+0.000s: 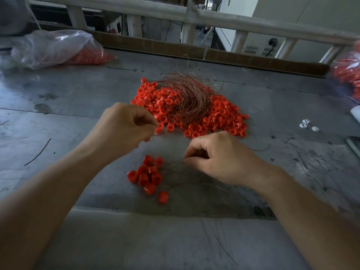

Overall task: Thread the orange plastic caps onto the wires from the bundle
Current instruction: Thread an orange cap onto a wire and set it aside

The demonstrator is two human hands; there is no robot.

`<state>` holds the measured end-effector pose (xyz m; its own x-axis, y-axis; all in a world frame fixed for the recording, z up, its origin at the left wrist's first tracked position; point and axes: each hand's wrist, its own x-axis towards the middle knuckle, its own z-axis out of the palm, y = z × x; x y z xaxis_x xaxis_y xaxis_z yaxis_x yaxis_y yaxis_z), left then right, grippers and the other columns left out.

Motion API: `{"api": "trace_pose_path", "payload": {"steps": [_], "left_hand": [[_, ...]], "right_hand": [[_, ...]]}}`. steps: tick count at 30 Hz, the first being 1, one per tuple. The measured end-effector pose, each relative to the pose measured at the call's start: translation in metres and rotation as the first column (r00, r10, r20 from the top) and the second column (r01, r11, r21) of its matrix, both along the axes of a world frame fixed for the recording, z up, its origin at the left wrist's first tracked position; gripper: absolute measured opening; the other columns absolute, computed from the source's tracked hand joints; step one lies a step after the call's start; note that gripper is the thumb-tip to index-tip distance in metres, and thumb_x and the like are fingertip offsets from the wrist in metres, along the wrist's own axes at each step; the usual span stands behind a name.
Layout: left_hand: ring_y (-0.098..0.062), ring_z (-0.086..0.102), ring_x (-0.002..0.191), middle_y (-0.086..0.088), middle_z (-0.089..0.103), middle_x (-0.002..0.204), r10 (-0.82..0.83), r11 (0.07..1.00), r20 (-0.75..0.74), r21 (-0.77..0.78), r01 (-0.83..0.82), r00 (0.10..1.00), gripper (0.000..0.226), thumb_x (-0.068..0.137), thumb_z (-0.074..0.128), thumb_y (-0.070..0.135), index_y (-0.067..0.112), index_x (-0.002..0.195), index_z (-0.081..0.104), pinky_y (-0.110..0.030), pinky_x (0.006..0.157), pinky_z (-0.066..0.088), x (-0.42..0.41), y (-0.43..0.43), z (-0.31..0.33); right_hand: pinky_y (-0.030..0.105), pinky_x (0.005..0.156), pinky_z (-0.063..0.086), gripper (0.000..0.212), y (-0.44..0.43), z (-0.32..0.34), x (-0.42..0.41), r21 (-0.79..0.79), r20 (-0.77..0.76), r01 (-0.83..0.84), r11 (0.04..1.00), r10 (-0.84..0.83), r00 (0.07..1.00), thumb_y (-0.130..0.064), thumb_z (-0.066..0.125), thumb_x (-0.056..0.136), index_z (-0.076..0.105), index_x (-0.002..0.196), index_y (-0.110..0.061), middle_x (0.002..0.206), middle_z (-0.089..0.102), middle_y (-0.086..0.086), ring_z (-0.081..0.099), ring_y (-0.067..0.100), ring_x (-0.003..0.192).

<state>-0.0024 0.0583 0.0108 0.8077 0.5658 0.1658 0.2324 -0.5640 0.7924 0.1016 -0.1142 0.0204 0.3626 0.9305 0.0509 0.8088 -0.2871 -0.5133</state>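
Note:
A heap of loose orange caps [220, 117] lies mid-table, with a bundle of thin copper wires [187, 94] draped over it. Nearer me sits a small cluster of orange caps [148, 176] with fine wires trailing from it. My left hand [124, 127] hovers at the heap's near left edge, its fingers curled in a pinch beside one cap [159, 129]; what it holds is too fine to tell. My right hand [218, 158] rests on the table right of the cluster, pinching a thin wire [175, 164] that runs toward the cluster.
A clear plastic bag of orange caps [58, 47] lies at the far left, another bag [348, 75] at the right edge. Small white pieces [307, 125] sit to the right. Stray wire bits [39, 151] lie on the grey metal table [78, 94]. A wooden rail [175, 14] borders the back.

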Motion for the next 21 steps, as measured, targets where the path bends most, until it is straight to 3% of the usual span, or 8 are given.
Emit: {"api": "trace_pose_path", "payload": {"steps": [3,6,9,13,19,21], "left_hand": [[-0.002,0.058,0.058,0.012,0.063,0.059,0.106,0.989,0.009,0.104,-0.106,0.994,0.025,0.078,0.068,0.009,0.031,0.065,0.064,-0.015,0.052,0.043,0.003,0.007,-0.003],[0.003,0.052,0.063,0.018,0.056,0.068,0.142,0.975,-0.010,0.173,-0.138,0.990,0.012,0.076,0.071,0.012,0.022,0.081,0.068,-0.011,0.053,0.036,0.007,0.007,-0.008],[-0.004,0.049,0.066,0.012,0.055,0.074,0.127,0.965,-0.031,0.233,-0.116,0.991,0.020,0.074,0.075,0.016,0.018,0.093,0.069,-0.019,0.059,0.034,0.013,0.009,-0.015],[0.001,0.048,0.071,0.009,0.053,0.088,0.069,0.956,-0.050,0.289,-0.052,0.996,0.028,0.072,0.076,0.026,0.022,0.099,0.067,-0.010,0.061,0.030,0.018,0.011,-0.020],[0.007,0.044,0.067,0.022,0.046,0.075,0.068,0.949,-0.043,0.310,-0.052,0.997,0.012,0.075,0.073,0.025,0.028,0.086,0.068,-0.006,0.056,0.027,0.021,0.008,-0.021],[0.008,0.047,0.066,0.023,0.050,0.072,0.073,0.961,-0.027,0.269,-0.063,0.997,0.016,0.073,0.074,0.022,0.032,0.078,0.063,-0.005,0.056,0.029,0.020,0.008,-0.019]], "right_hand": [[0.008,0.061,0.042,0.014,-0.001,0.001,0.000,-0.013,-0.003,0.007,1.000,-0.007,1.000,-0.032,0.065,0.082,0.069,0.081,-0.018,0.064,0.057,-0.018,0.054,-0.003,0.060],[0.009,0.060,0.043,0.019,-0.002,0.001,0.002,0.025,-0.026,0.030,0.999,-0.029,0.999,-0.036,0.063,0.082,0.068,0.079,-0.018,0.063,0.059,-0.014,0.055,-0.005,0.065],[0.012,0.064,0.046,0.018,-0.002,0.001,0.003,0.066,-0.025,0.072,0.995,-0.070,0.997,-0.036,0.062,0.082,0.068,0.079,-0.019,0.065,0.061,-0.013,0.056,-0.002,0.070],[0.014,0.063,0.047,0.016,-0.002,0.001,0.005,0.102,-0.033,0.103,0.989,-0.100,0.994,-0.032,0.063,0.083,0.068,0.078,-0.018,0.064,0.061,-0.012,0.058,0.001,0.069],[0.015,0.062,0.047,0.015,-0.002,-0.001,0.005,0.091,-0.015,0.114,0.989,-0.113,0.993,-0.032,0.063,0.083,0.068,0.079,-0.019,0.066,0.062,-0.012,0.058,0.002,0.064],[0.015,0.062,0.046,0.015,-0.002,-0.001,0.006,0.095,-0.018,0.121,0.988,-0.120,0.993,-0.031,0.063,0.083,0.068,0.079,-0.018,0.065,0.062,-0.011,0.058,0.002,0.063]]}}
